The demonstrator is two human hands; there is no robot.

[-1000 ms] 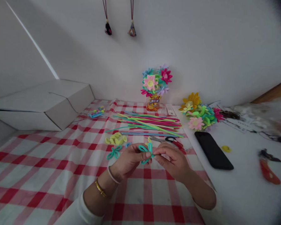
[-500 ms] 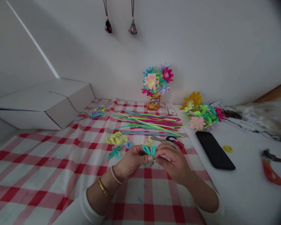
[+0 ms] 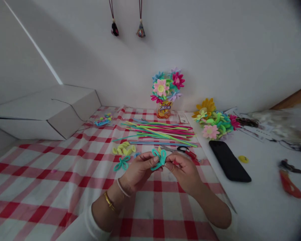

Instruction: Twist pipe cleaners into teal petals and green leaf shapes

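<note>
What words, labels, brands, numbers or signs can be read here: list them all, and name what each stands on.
"冰红茶", probably, in blurred stylised characters: label of the orange container that holds upright flowers.
White card beside it: any print is too small to read.
White paper by the lying bouquet: too blurred to read.
Yellow disc: faint mark, unreadable.

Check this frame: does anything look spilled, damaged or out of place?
Nothing looks spilled or damaged. One mild oddity: a teal pipe cleaner strays left of the pipe cleaner pile, while most others lie together. The teal looped piece in the left hand looks intact.
</note>
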